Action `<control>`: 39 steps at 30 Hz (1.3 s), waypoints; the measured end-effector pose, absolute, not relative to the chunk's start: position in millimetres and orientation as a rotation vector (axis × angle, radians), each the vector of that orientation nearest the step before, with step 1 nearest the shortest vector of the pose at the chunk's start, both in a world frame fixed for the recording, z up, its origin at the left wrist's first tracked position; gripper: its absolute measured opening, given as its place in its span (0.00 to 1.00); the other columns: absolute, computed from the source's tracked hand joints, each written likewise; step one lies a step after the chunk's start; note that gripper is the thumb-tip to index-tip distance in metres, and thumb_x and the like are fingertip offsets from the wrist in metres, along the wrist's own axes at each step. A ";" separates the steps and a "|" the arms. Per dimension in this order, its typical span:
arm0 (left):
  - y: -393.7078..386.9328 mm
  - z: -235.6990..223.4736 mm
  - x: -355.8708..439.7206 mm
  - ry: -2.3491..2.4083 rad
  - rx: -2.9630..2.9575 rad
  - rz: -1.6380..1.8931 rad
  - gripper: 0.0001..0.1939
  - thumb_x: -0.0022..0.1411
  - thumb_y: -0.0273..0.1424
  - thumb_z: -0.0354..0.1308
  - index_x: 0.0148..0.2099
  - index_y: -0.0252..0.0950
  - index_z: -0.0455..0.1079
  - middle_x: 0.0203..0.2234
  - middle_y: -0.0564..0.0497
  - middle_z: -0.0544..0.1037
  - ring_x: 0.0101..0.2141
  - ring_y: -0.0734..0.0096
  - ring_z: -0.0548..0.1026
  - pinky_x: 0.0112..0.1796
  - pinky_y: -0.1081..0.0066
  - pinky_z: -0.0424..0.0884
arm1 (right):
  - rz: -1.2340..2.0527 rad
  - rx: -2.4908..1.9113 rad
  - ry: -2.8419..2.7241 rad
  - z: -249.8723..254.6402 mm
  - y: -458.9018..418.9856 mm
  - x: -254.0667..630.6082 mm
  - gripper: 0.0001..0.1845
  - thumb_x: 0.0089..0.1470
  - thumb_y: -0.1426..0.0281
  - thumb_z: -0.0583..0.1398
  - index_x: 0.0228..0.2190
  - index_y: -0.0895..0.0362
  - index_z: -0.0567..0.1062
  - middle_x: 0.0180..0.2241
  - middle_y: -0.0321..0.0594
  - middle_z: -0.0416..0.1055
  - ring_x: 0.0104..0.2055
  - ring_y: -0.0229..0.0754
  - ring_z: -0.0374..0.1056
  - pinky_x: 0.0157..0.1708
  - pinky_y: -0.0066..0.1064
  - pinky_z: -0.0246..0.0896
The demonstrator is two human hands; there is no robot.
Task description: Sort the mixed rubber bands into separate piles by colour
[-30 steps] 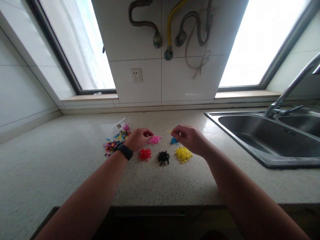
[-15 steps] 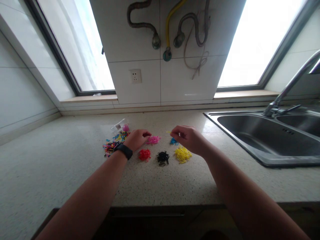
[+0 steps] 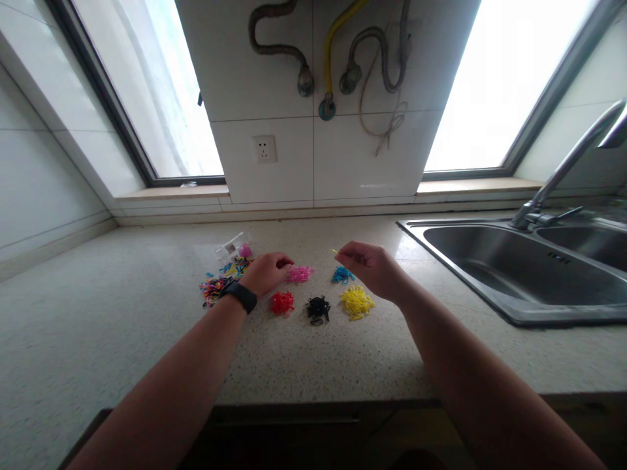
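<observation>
Small rubber bands lie on the counter in heaps sorted by colour. Pinched in the fingertips of my right hand (image 3: 363, 262) is a thin yellow rubber band (image 3: 334, 251), held just above the blue pile (image 3: 343, 275). My left hand (image 3: 268, 273), with a black watch on its wrist, has thumb and fingers closed beside the pink pile (image 3: 300, 274); what they may hold cannot be made out. Nearer me are the red pile (image 3: 282, 303), the black pile (image 3: 318, 307) and the yellow pile (image 3: 357, 302). Partly behind my left wrist spreads a mixed-colour heap (image 3: 211, 291).
A clear plastic bag (image 3: 232, 245) with something pink lies behind the mixed heap. To the right, a steel sink (image 3: 490, 261) with a tap (image 3: 553, 186) is set into the speckled counter (image 3: 294, 365). A tiled wall with pipes and a socket (image 3: 265, 149) stands behind.
My right hand has risen slightly with the yellow rubber band, showing more of the blue pile. My left hand stays almost where it was, by the pink pile.
</observation>
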State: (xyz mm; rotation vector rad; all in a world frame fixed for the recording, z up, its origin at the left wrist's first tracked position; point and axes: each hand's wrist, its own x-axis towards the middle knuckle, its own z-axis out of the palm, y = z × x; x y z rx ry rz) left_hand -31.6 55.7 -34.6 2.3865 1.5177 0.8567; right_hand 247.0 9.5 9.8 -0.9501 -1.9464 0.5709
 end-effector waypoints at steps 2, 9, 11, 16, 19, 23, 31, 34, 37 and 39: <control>56.0 -34.9 -32.6 1.530 2.369 0.857 0.13 0.63 0.36 0.56 0.44 0.37 0.80 0.36 0.47 0.84 0.37 0.63 0.80 0.42 0.66 0.72 | 0.677 -0.917 -1.855 12.6 8.9 245.8 0.13 0.58 0.59 0.62 0.31 0.57 0.76 0.24 0.34 0.67 0.25 0.34 0.56 0.24 0.30 0.52; 58.5 -34.1 -37.5 1.688 2.266 0.926 0.13 0.62 0.35 0.56 0.42 0.36 0.79 0.36 0.46 0.84 0.37 0.62 0.80 0.41 0.66 0.72 | 0.906 -0.809 -1.566 19.9 8.7 250.6 0.15 0.58 0.55 0.61 0.34 0.55 0.75 0.24 0.33 0.65 0.22 0.32 0.55 0.20 0.30 0.47; 58.0 -33.0 -37.4 1.705 2.251 0.928 0.13 0.62 0.35 0.56 0.42 0.36 0.79 0.35 0.46 0.84 0.37 0.62 0.80 0.40 0.67 0.72 | 0.950 -0.759 -1.538 19.6 9.3 252.6 0.15 0.58 0.55 0.61 0.34 0.55 0.76 0.24 0.33 0.65 0.22 0.32 0.55 0.20 0.30 0.47; 56.2 -32.0 -36.2 1.713 2.254 0.921 0.13 0.63 0.36 0.55 0.41 0.36 0.79 0.34 0.46 0.84 0.36 0.62 0.80 0.40 0.67 0.71 | 0.987 -0.737 -1.546 17.8 9.8 254.0 0.17 0.59 0.52 0.61 0.35 0.54 0.76 0.25 0.33 0.64 0.22 0.32 0.55 0.20 0.30 0.49; 56.3 -32.4 -36.7 1.708 2.259 0.922 0.14 0.62 0.36 0.55 0.41 0.35 0.79 0.34 0.46 0.84 0.36 0.62 0.80 0.40 0.66 0.71 | 0.962 -0.745 -1.554 17.9 9.2 254.4 0.19 0.59 0.51 0.60 0.35 0.54 0.76 0.25 0.33 0.64 0.22 0.32 0.55 0.21 0.30 0.51; 56.6 -33.0 -37.9 1.704 2.252 0.930 0.14 0.62 0.36 0.55 0.41 0.36 0.79 0.34 0.46 0.84 0.36 0.62 0.80 0.40 0.66 0.71 | 0.927 -0.744 -1.550 21.9 7.8 257.6 0.19 0.60 0.51 0.60 0.35 0.54 0.76 0.25 0.34 0.64 0.22 0.33 0.55 0.21 0.30 0.51; 56.9 -33.5 -38.4 1.709 2.255 0.928 0.14 0.62 0.37 0.55 0.41 0.37 0.79 0.35 0.46 0.84 0.37 0.62 0.80 0.41 0.67 0.72 | 0.614 -1.030 -1.992 25.4 13.4 284.6 0.14 0.61 0.60 0.58 0.36 0.56 0.79 0.26 0.36 0.71 0.26 0.35 0.61 0.26 0.31 0.55; 56.5 -32.8 -38.4 1.697 2.251 0.925 0.14 0.62 0.37 0.55 0.41 0.36 0.79 0.35 0.46 0.84 0.37 0.62 0.80 0.40 0.67 0.71 | 0.550 -1.297 -2.276 21.2 17.1 297.3 0.12 0.59 0.63 0.59 0.34 0.56 0.80 0.26 0.37 0.73 0.27 0.37 0.63 0.27 0.30 0.55; 55.3 -31.5 -38.0 1.693 2.246 0.912 0.14 0.62 0.36 0.55 0.41 0.36 0.79 0.35 0.46 0.84 0.37 0.61 0.80 0.40 0.67 0.71 | 0.712 -1.501 -2.446 18.3 17.9 307.4 0.11 0.56 0.65 0.60 0.32 0.56 0.81 0.26 0.38 0.74 0.25 0.37 0.64 0.25 0.30 0.54; 54.3 -30.6 -37.6 1.688 2.252 0.907 0.14 0.62 0.37 0.55 0.41 0.35 0.79 0.35 0.45 0.84 0.37 0.61 0.80 0.40 0.66 0.71 | 0.826 -1.582 -2.491 17.7 17.1 311.7 0.11 0.56 0.64 0.60 0.32 0.56 0.81 0.26 0.38 0.74 0.24 0.37 0.63 0.24 0.30 0.54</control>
